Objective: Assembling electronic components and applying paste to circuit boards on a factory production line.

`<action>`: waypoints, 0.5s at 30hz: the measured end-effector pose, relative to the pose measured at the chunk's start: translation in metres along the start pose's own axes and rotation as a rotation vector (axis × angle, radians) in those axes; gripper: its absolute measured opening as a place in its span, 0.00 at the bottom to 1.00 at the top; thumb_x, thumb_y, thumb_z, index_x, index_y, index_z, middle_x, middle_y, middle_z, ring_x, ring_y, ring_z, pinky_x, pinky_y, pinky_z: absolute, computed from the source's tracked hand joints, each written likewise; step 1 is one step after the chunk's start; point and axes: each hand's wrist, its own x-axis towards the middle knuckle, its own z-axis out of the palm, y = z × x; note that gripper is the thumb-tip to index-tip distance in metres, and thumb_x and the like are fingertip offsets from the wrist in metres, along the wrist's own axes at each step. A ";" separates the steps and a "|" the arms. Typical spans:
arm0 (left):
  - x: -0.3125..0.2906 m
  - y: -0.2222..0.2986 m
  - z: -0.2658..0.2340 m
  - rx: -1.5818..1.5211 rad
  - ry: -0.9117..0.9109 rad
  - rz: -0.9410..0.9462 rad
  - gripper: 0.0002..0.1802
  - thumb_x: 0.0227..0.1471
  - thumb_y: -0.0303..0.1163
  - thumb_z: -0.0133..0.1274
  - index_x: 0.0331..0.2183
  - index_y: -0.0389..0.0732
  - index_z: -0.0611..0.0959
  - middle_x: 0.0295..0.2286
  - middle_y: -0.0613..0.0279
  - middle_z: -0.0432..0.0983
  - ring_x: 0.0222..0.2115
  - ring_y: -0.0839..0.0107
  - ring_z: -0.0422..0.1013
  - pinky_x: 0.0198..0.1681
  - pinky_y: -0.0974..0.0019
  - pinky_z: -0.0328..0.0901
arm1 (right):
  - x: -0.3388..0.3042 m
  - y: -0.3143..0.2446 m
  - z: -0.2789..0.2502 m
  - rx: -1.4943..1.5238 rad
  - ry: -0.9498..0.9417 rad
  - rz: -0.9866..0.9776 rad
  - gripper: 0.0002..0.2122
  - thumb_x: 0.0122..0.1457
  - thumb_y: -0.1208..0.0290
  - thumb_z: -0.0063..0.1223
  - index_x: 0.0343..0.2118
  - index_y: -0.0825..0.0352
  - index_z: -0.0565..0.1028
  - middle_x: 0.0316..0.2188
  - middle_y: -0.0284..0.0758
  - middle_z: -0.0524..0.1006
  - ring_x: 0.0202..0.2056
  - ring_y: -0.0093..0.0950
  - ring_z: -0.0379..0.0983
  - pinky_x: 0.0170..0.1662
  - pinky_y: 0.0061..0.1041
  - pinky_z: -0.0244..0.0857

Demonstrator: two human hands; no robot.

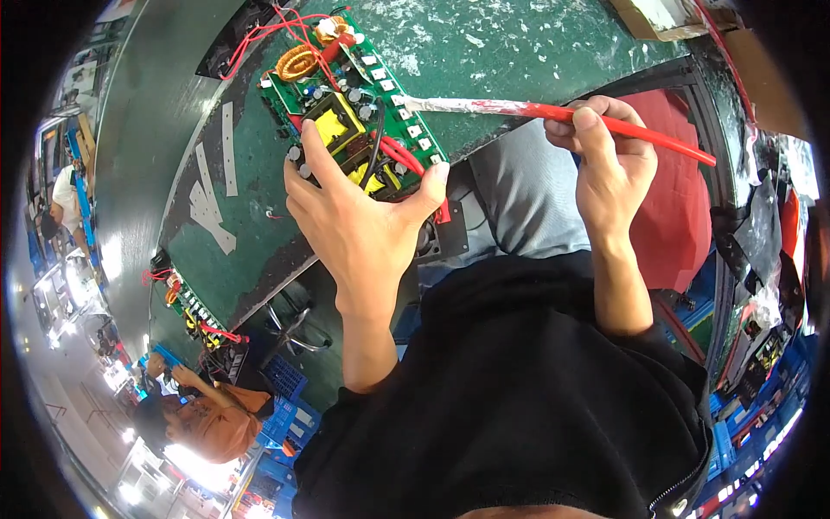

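Note:
A green circuit board [271,93] lies tilted at the near edge of the bench. It carries copper coils [297,63], yellow-wrapped transformers [330,127], capacitors and a row of small white-topped parts [386,86] along its right edge. My left hand [359,229] grips the board's near end, thumb at the right corner and fingers over the left side. In my right hand [605,160] is a thin brush [484,106] with a red handle, its front part smeared white. The brush tip is at the row of white-topped parts; whether it touches them I cannot tell.
White flakes dot the green bench [484,52]. Flat metal strips [207,203] lie left of the board. Another wired board [194,311] sits farther left, near a person in orange [216,424]. A cardboard box [661,19] stands at the back right.

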 end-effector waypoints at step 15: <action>0.000 0.001 -0.001 -0.026 -0.013 -0.030 0.64 0.31 0.63 0.67 0.59 0.32 0.61 0.48 0.29 0.61 0.50 0.37 0.61 0.53 0.41 0.59 | -0.003 0.004 -0.010 0.010 -0.201 -0.121 0.08 0.57 0.81 0.58 0.38 0.76 0.72 0.35 0.41 0.78 0.36 0.25 0.75 0.43 0.25 0.71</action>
